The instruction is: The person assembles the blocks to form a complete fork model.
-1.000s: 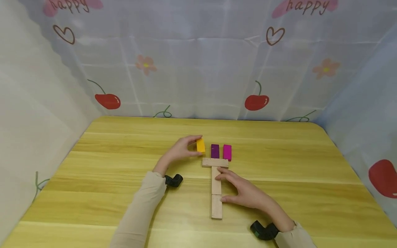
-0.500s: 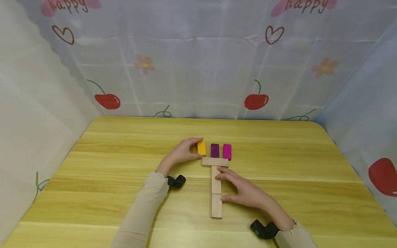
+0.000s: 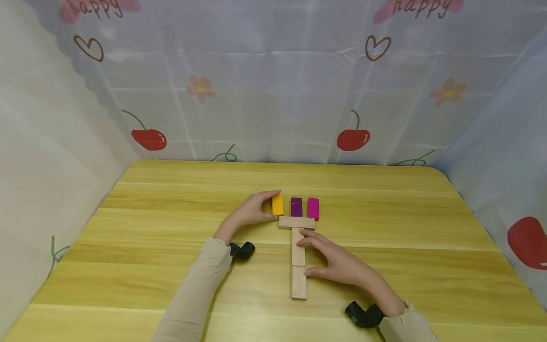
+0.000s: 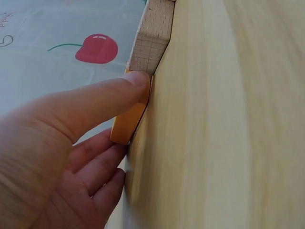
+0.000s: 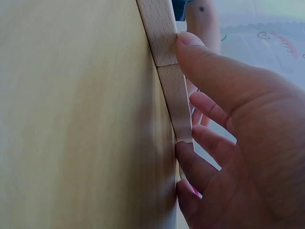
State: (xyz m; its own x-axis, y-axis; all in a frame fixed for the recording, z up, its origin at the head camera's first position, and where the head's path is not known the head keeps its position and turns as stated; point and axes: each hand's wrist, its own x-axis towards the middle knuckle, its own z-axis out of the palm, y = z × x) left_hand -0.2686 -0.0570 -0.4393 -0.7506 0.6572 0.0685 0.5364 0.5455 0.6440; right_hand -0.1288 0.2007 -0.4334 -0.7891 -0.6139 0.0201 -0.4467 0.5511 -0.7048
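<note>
In the head view my left hand point(image 3: 251, 209) holds a yellow block point(image 3: 278, 205) by its ends, thumb at the near end and a finger at the far one. The left wrist view shows this yellow block point(image 4: 128, 121) down on the tabletop, one end at a plain wooden block point(image 4: 151, 40). My right hand point(image 3: 342, 263) rests against a column of two plain blocks: fingertips on the upper block point(image 3: 297, 251), thumb at the side of the lower block point(image 3: 299, 284). A plain crosspiece block point(image 3: 297, 223) lies across the column's top, making a T.
Beyond the crosspiece lie a purple block point(image 3: 296, 207) and a magenta block point(image 3: 313, 209), side by side with gaps between them. The wood-grain table point(image 3: 149, 266) ends at a printed curtain point(image 3: 265, 95). A black wrist device point(image 3: 364, 314) sits below the right hand.
My left hand has brought the yellow block slightly nearer and down onto the table, left of the purple block. The right hand stays in place.
</note>
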